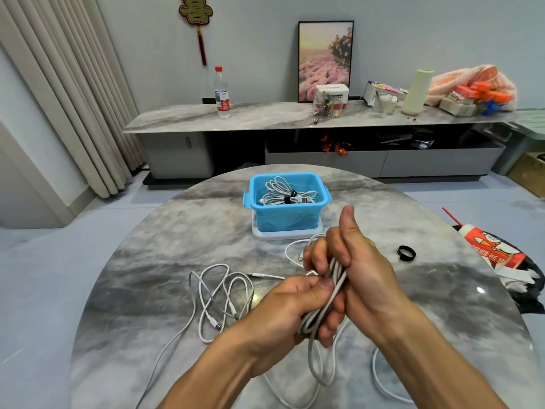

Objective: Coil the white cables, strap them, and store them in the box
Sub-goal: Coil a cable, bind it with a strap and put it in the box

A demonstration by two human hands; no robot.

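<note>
Over the round marble table (153, 261), my right hand (356, 270) grips a bunch of white cable loops (334, 284), thumb pointing up. My left hand (290, 302) pinches the same bundle just below, and loose loops hang down under both hands to the table. A second white cable (219, 293) lies tangled and loose on the table to the left. The blue plastic box (287, 218) stands at the far side on its pale lid and holds coiled white cables bound with black straps (290, 196). A black strap ring (406, 253) lies on the table to the right.
A red and white paper cup and crumpled wrappers (498, 255) sit at the table's right edge. Behind the table runs a long low cabinet (265, 116) with a water bottle, a framed picture and other clutter on it.
</note>
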